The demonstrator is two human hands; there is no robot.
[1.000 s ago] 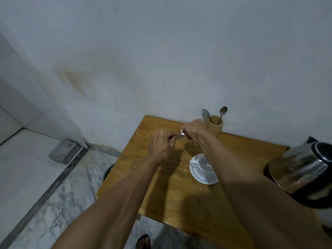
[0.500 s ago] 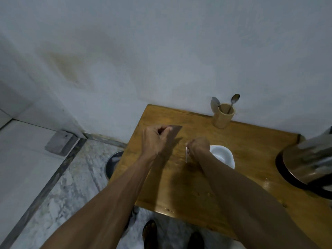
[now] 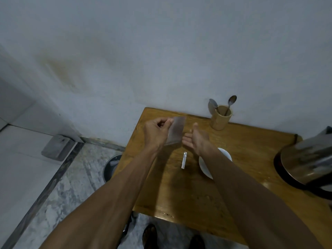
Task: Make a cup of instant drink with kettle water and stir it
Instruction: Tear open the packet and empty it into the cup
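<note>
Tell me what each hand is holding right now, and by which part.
The left hand pinches the sachet by its upper left edge. The right hand is open and holds nothing.

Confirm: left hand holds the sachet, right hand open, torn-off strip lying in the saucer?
Not quite. The head view shows the torn-off strip lying on the bare table, beside the saucer. Left hand does hold the sachet; right hand is open.

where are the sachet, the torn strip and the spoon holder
sachet (image 3: 175, 131), head view, middle of its flat face
torn strip (image 3: 184, 160), head view, middle of its length
spoon holder (image 3: 220, 120), head view, front of its outer wall
</note>
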